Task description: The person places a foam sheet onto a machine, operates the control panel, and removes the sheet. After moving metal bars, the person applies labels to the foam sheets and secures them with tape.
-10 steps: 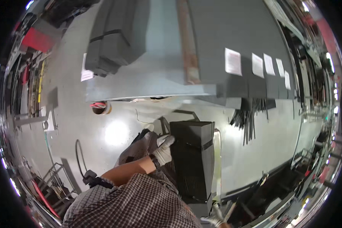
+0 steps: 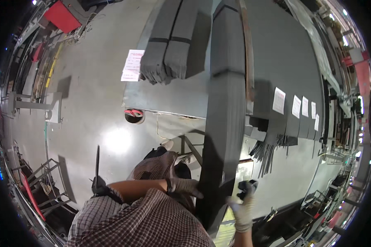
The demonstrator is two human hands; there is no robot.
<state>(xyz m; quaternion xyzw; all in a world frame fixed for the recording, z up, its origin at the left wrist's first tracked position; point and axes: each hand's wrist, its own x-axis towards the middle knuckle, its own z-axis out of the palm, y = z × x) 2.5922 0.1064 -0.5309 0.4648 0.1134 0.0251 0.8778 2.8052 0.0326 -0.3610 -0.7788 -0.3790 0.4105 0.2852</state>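
Observation:
A long bundle of dark grey flat strips (image 2: 224, 107) runs from close to my body away onto the table, with a dark band across it farther up. My left hand (image 2: 185, 187), in a pale glove, lies against the bundle's left side with its fingers stretched out. On the right side is my right hand (image 2: 241, 210), also gloved, slightly blurred, its thumb toward the bundle. A small dark thing (image 2: 246, 187) is at the right fingers; its kind cannot be made out. Whether the right thumb touches the bundle is unclear.
Two banded grey bundles (image 2: 167, 53) lie on the metal table (image 2: 165, 96) beside printed sheets (image 2: 132, 66). Grey stacks with white labels (image 2: 279, 100) are at right, with loose dark strips (image 2: 264, 156) hanging below. A round container with something red (image 2: 134, 115) is near the table edge.
The grey bundle now reaches forward onto the table between the other stacks. My right hand has come up from the lower edge to its right side; my left hand has shifted lower along it.

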